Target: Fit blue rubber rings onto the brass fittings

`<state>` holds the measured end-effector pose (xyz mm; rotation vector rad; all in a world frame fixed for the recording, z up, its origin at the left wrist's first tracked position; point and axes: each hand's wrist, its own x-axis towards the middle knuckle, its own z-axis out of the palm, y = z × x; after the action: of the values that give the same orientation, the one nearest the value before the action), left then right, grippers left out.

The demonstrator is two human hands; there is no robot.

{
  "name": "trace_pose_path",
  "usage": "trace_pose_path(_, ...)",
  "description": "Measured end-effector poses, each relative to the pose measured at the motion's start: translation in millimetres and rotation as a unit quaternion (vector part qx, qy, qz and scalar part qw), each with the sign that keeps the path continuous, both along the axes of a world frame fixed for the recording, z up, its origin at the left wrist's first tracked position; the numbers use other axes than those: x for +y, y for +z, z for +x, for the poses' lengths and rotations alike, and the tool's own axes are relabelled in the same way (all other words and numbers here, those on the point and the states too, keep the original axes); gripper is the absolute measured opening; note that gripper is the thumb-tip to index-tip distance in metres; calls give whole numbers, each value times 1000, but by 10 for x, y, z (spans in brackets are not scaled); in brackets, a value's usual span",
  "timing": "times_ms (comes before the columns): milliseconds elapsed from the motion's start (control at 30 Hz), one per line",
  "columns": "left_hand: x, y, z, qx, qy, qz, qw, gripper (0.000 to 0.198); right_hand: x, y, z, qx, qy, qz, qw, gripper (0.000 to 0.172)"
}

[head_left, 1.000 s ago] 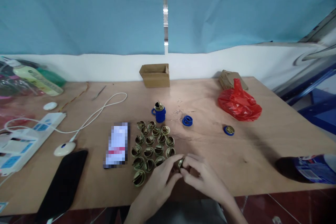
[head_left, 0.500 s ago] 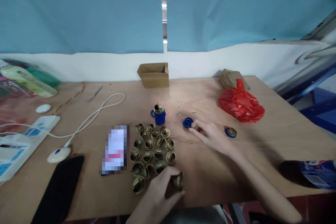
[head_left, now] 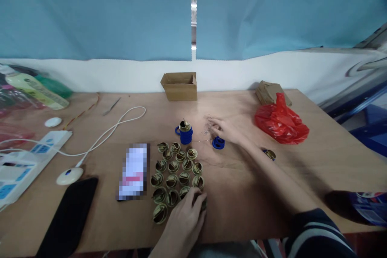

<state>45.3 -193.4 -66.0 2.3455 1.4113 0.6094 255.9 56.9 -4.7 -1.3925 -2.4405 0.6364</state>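
Note:
My left hand (head_left: 188,213) is low in the middle, fingers curled around a round brass-coloured fitting (head_left: 204,204), mostly hidden by them. Beside it stand several similar brass fittings (head_left: 171,181) in loose rows, each hollow with a bar inside. My right hand (head_left: 223,130) reaches over a scatter of small thin metal bits (head_left: 206,130), fingers extended and slightly apart. Just below that hand lie blue rings (head_left: 218,142). To the left, a stack of blue rings (head_left: 186,136) surrounds another brass fitting (head_left: 184,124).
A cardboard box (head_left: 179,86) stands at the back. A red plastic bag (head_left: 281,123) is at the right, near a blue-rimmed brass piece (head_left: 270,154) and a dark bottle (head_left: 359,207). Phones (head_left: 71,213), a white cable (head_left: 121,123) and a power strip (head_left: 33,157) lie left.
My right hand has moved from the loose blue rings up to the small metal bits. My left hand has turned over the brass fitting, which is now more covered.

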Motion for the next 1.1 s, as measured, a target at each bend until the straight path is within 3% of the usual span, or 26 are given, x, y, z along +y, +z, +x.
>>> trace_pose_path(133, 11, 51, 39, -8, 17, 35, 999, 35, -217, 43, 220, 0, -25, -5, 1000, 28)
trace_pose_path(267, 28, 53, 71, -9, 27, 60, 998, 32, -411, 58, 347, 30, 28, -27, 999, 33)
trace_pose_path(400, 14, -23, 94, 6, 35, 62, 997, 31, -515, 29, 340, 42, 32, -30, 998, 30)
trace_pose_path(500, -9, -77, 114, 15, 44, 66, 997, 32, -556, 20, 319, 20, 11, 14, 1000, 26)
trace_pose_path(600, -17, -92, 124, 22, 42, 64, 997, 32, -584, -17, 313, 1, 20, 55, 998, 26)
trace_pose_path(800, -10, -118, 129, 5, 59, 77, 995, 34, -606, -153, 236, -53, 37, 62, 996, 26)
trace_pose_path(967, -18, -93, 123, -14, 62, 54, 997, 31, -710, 36, 338, -66, 6, 99, 993, 31)
trace_pose_path(1100, -9, -33, 108, -36, 60, 35, 997, 33, -894, 192, 874, -142, -95, 105, 980, 39)
